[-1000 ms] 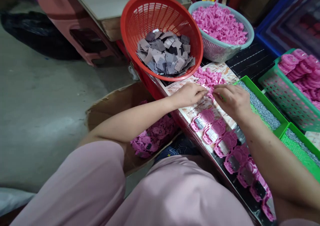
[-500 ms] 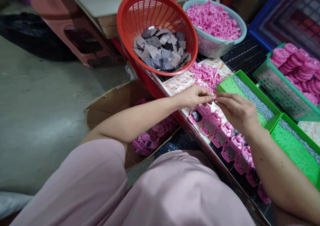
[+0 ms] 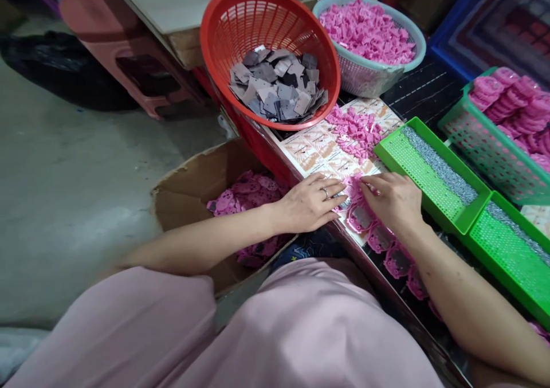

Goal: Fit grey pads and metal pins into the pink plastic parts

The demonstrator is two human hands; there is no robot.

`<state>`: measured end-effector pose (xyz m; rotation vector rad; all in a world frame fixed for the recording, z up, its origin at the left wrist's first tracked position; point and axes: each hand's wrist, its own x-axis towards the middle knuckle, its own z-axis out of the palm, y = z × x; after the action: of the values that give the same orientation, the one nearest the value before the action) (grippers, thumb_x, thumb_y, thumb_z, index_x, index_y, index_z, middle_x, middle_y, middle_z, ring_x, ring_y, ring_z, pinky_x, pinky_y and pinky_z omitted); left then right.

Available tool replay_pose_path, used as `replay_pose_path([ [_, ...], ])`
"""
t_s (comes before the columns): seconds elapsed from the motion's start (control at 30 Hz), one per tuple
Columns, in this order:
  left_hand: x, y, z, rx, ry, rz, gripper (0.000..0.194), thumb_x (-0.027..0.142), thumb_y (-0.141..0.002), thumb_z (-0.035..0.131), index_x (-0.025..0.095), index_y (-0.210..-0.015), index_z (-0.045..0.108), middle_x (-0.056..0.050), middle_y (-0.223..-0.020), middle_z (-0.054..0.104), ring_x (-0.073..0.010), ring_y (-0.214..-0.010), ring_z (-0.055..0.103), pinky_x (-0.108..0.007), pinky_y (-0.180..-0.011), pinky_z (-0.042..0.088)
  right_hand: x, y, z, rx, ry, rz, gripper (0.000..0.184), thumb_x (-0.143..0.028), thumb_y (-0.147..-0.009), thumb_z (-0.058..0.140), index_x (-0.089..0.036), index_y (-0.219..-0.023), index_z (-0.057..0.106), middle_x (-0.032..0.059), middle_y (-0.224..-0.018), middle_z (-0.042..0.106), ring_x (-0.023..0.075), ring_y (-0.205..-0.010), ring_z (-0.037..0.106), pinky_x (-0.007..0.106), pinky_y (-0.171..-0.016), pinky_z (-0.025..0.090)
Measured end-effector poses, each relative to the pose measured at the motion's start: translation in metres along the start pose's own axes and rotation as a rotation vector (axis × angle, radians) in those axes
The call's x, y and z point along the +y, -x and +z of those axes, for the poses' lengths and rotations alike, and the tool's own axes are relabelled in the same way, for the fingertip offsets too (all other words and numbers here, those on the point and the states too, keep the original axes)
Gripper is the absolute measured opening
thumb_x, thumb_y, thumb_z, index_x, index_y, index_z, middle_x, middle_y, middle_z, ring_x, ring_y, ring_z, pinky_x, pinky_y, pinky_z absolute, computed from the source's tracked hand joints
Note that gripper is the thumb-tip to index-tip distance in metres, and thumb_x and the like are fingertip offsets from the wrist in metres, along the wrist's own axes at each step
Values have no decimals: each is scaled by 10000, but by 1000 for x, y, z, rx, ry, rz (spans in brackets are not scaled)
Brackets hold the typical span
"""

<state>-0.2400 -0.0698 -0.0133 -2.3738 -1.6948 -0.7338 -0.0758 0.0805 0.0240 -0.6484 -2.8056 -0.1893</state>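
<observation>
A row of pink plastic casings (image 3: 361,216) with grey plates set in them lies along the table's near edge. My left hand (image 3: 307,203), with a ring on one finger, reaches across the edge, its fingers stretched out and their tips at the end casing. My right hand (image 3: 393,199) is over the same end of the row. Its thumb and fingers are pinched round a small pink plastic piece (image 3: 375,191), mostly hidden, just above the casings. Beyond the hands lies a loose heap of small pink plastic pieces (image 3: 354,130) on a printed sheet.
A red basket (image 3: 227,44) of grey plates stands at the table's edge, beside a pale basket (image 3: 369,81) of pink pieces. Green trays (image 3: 423,173) with tiny metal parts flank my right arm. A green basket (image 3: 485,141) holds pink casings. Below, a cardboard box (image 3: 176,199) holds more.
My hands were together over the row at a small pink piece. They have come apart and down to the end casing, the left moving left with its fingers now stretched out.
</observation>
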Motion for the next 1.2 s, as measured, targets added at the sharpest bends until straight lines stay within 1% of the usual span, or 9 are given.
replay_pose_path([
  [0.13,0,0,3,6,-52,4,312,328,-974,510,129,-1169,650,-131,-1238,664,-245,-1172,613,-439,-1019,456,-6,-3,0,-47,69,-49,276,-349,-930,527,-207,-855,752,40,-797,741,166,-723,598,319,-668,290],
  [0.33,0,0,2,15,-62,29,320,315,-964,530,113,-1188,637,-146,-1234,663,-248,-1161,620,-451,-1018,460,-17,-8,-15,-129,174,-166,240,-237,-901,540,-162,-725,684,73,-749,706,189,-704,551,351,-690,265],
  [0.5,0,-1,0,-22,-48,25,304,315,-960,533,135,-1178,648,-137,-1244,659,-240,-1164,615,-424,-1016,461,-12,-20,-21,-207,197,-246,259,-248,-886,558,-172,-660,660,73,-679,664,181,-673,517,348,-672,271],
  [0.63,-2,-3,0,-36,-58,42,313,313,-969,504,130,-1180,647,-131,-1226,668,-237,-1153,615,-416,-1013,454,-6,-22,-21,-251,189,-321,230,-250,-901,536,-174,-741,683,69,-717,668,176,-694,517,348,-678,288],
  [0.73,-2,-3,0,-32,-75,44,319,316,-968,505,131,-1189,643,-131,-1229,666,-236,-1158,610,-416,-1016,446,-3,-19,-18,-227,147,-253,252,-271,-908,528,-167,-756,700,81,-748,687,181,-712,542,345,-673,289],
  [0.83,-1,-5,-1,-31,-95,53,311,318,-967,509,125,-1160,659,-134,-1198,679,-238,-1131,621,-419,-1002,452,1,-17,-13,-207,73,-164,239,-321,-895,566,-199,-774,731,47,-742,704,164,-681,556,328,-661,289],
  [0.93,-1,-6,-2,-15,-109,77,304,317,-968,507,114,-1121,674,-141,-1161,692,-242,-1093,639,-420,-974,469,2,-17,-11,-179,72,-123,195,-319,-876,597,-216,-801,745,29,-720,703,152,-642,547,319,-654,280],
  [1.1,-1,-7,-4,6,-119,90,291,319,-957,530,116,-1103,679,-138,-1144,698,-241,-1077,644,-411,-956,479,-8,-16,-15,-166,107,-148,271,-285,-898,554,-187,-699,710,55,-683,680,169,-650,534,338,-657,260],
  [1.2,-1,-8,-5,-8,-109,90,290,312,-942,559,109,-1113,676,-146,-1157,692,-244,-1077,642,-403,-938,485,-12,-12,-15,-146,143,-175,306,-263,-908,527,-166,-662,680,82,-722,676,181,-691,529,350,-672,255],
])
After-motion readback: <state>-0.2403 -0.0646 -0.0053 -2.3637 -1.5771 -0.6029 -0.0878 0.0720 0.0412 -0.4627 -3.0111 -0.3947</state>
